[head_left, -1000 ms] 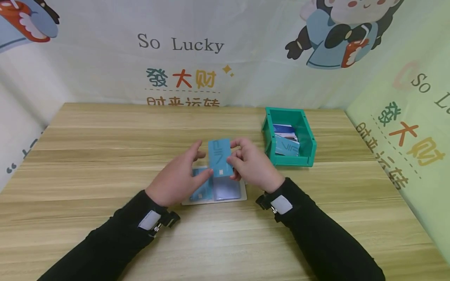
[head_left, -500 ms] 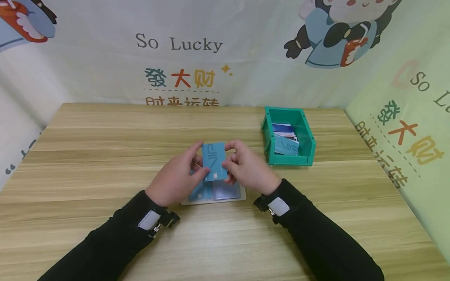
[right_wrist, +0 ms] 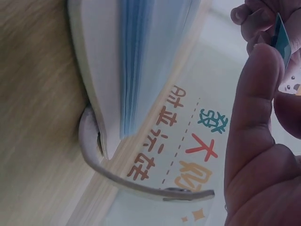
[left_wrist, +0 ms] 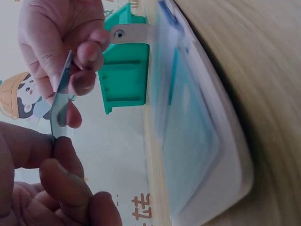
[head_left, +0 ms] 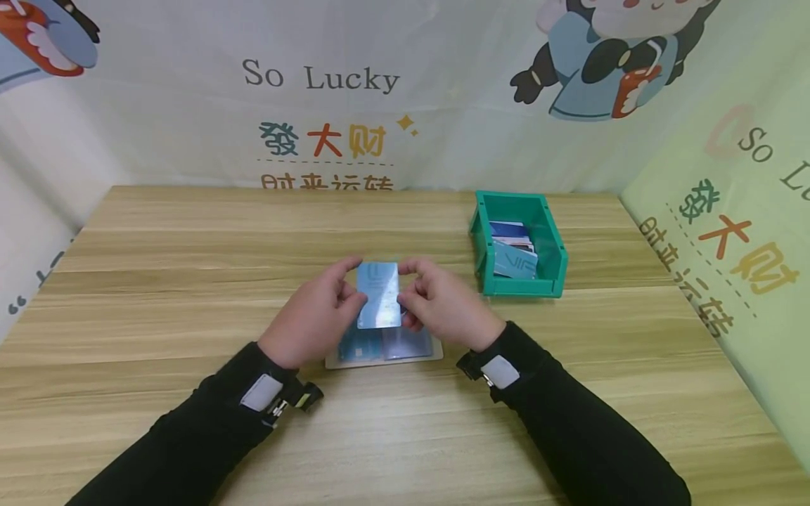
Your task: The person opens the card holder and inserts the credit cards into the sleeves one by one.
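A light blue card (head_left: 378,295) is held up in the head view, glare across its face. My left hand (head_left: 306,313) pinches its left edge between thumb and fingers, and my right hand (head_left: 449,302) pinches the right edge. Edge-on, the card (left_wrist: 59,113) shows between both hands in the left wrist view. Below it a card holder (head_left: 408,346) lies open on the table, with clear sleeves and a blue card in the left one; the hands and held card hide its upper part. A snap strap (right_wrist: 141,188) sticks out from the holder in the right wrist view.
A green plastic bin (head_left: 524,288) stands at the right rear of the wooden table (head_left: 190,232). Several cards (head_left: 515,260) lie inside it, a blue one in front. A printed cloth (head_left: 455,91) hangs behind the table and along its sides.
The card has moved left and slightly down, and its face has turned into glare. My left hand, apart from the card's left edge a second ago, now grips that edge.
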Motion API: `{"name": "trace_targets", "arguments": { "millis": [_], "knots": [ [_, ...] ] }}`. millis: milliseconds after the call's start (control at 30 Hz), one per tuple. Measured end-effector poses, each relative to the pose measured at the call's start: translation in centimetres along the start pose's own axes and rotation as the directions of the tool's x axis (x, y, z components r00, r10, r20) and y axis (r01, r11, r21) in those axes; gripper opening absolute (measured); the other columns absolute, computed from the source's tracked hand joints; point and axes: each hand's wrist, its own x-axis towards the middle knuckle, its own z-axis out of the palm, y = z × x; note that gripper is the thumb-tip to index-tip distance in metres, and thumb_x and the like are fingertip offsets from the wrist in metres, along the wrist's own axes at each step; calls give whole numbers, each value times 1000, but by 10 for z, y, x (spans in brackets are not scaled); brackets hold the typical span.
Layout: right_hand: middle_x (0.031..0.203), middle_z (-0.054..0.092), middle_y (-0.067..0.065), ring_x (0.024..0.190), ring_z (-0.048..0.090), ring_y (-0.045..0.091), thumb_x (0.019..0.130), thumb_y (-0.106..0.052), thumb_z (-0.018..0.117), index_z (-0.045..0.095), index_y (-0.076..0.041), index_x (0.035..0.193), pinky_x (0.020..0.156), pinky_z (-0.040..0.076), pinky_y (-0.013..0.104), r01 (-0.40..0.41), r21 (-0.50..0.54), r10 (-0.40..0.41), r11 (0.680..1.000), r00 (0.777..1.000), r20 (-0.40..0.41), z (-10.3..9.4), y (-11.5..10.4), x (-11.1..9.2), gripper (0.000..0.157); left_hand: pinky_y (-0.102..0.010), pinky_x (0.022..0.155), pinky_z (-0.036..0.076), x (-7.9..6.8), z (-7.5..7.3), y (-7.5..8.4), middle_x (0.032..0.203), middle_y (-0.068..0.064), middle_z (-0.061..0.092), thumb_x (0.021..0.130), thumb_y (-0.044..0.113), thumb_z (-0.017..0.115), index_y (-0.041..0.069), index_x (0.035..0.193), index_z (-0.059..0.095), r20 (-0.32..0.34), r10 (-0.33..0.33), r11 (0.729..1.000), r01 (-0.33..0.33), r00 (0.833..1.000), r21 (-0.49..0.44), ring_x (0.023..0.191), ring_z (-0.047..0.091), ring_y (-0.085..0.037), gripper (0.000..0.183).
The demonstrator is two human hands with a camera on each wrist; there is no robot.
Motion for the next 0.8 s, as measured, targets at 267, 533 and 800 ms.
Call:
{"name": "trace_targets", "arguments": {
  "millis": [267,533,800],
  "knots": [
    [94,63,2,79,56,12,96,-17,54,56,-13,121,73,52,30,0,-286,-28,958,995,-92,-7,1,-1,26,-31,45,39,0,-7,-4,74,-5,58,95,21,54,7,142,35,71,-71,998,70,995,8,54,50,-19,53],
    [115,62,5,98,54,15,93,-17,57,59,-8,119,88,48,39,-23,-513,8,858,999,-31,-10,5,0,27,-28,40,35,0,-9,-7,67,-4,51,96,21,51,4,141,36,129,-109,992,100,986,75,46,44,-17,51],
    [107,63,1,86,53,11,89,-22,64,60,-11,120,84,49,35,-4,-648,56,762,997,60,-7,11,0,33,-29,41,38,1,-7,-12,69,-4,53,95,19,51,2,140,37,195,-118,989,98,974,108,47,46,-16,50]
  ]
}}
